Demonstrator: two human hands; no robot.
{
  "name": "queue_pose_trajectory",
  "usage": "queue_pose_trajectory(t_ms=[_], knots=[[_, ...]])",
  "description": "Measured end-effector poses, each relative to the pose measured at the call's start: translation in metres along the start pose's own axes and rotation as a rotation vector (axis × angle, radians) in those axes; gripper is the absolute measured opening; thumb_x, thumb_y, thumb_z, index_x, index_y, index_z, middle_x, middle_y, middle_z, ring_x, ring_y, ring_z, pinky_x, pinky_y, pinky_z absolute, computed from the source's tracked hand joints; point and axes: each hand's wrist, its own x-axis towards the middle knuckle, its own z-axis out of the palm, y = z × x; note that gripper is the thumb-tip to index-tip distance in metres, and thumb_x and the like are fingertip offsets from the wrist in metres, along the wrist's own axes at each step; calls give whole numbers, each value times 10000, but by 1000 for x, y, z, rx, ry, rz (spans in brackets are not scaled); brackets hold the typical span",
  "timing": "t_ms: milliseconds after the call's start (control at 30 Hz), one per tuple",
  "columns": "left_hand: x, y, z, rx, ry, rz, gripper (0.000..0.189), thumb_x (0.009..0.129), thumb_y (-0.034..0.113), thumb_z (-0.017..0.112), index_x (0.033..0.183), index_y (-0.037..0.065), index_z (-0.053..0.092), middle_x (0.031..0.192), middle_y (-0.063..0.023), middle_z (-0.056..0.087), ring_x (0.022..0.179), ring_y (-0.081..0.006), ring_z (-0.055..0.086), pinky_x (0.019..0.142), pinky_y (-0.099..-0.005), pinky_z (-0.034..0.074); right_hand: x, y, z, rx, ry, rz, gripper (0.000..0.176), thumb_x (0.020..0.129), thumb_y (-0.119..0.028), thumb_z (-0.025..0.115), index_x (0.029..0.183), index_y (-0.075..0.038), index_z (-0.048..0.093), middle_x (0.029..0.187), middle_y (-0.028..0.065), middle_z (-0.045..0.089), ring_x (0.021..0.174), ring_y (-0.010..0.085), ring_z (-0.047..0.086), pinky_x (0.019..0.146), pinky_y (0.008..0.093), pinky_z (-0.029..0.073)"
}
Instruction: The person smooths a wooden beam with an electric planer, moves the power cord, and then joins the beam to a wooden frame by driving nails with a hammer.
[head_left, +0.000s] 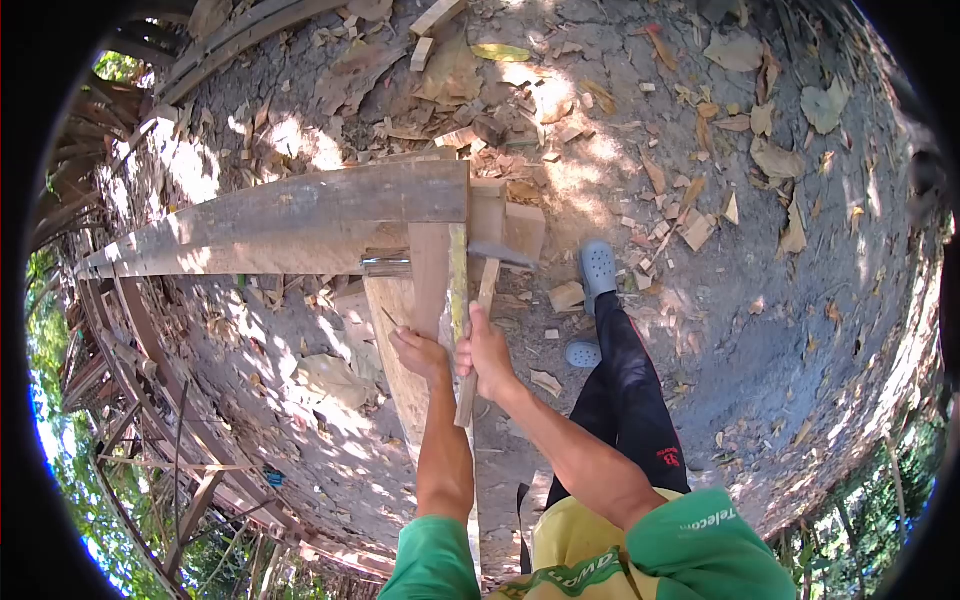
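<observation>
My right hand (484, 352) is wrapped round the wooden handle of a hammer (488, 285). Its grey metal head, smeared by motion, lies over the end of the boards. Left of it, my left hand (420, 355) is closed, with a thin nail-like piece (390, 318) sticking out past the fingers. That hand is over a pale plank (392, 345) running toward me. A shorter board (428, 275) and a strip with a yellowish edge (458, 275) lie alongside. The far ends of these meet a long thick beam (300, 225) running left, with a dark slot at its near edge.
Wood offcuts (697, 230) and chips litter the ground, with dry leaves (778, 158) among them. Blocks (525, 230) sit by the beam's right end. My feet in grey-blue clogs (598, 268) stand right of the boards. A timber frame (190, 420) stands at left.
</observation>
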Motion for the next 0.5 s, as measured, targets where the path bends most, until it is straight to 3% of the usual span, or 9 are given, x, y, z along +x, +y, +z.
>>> queue_pose_trajectory(t_ms=[33,100,133,300,367,500], knots=[[2,1,0,-14,10,18,397,1002,334,342,902,0,532,762,-198,578,705,-382,555,667,-490,409,0,0,4,-97,-130,155,419,951,-532,522,793,-158,417,547,-80,333,401,60,310,356,218,258],[4,1,3,8,7,0,393,1006,324,344,916,-8,534,779,-202,585,717,-378,560,673,-476,419,-4,-38,-33,-242,-140,177,425,945,-529,540,822,-133,448,565,-74,365,415,50,318,367,218,269],[3,-2,2,29,1,-13,391,1008,319,344,923,-12,535,787,-204,589,723,-376,563,676,-468,425,-13,-46,-41,-309,-64,94,437,975,-529,472,811,-128,418,562,-81,358,423,58,330,362,211,274],[5,-6,6,10,15,12,396,1008,325,348,894,-9,529,764,-204,573,704,-386,550,665,-478,410,9,-54,-68,364,339,-378,426,997,-523,416,849,-123,418,570,-45,357,421,78,337,373,249,291],[6,-7,6,1,22,25,396,1008,325,349,877,-6,522,753,-203,566,695,-391,544,658,-486,402,5,-22,-19,171,283,-301,427,993,-524,424,813,-137,403,565,-43,337,420,80,307,378,251,263],[1,-15,1,22,23,7,400,1006,323,349,898,-17,529,768,-209,579,708,-385,557,668,-479,413,8,-20,-14,-178,-208,175,406,977,-496,489,797,-140,412,563,-57,345,429,69,305,371,231,255]])
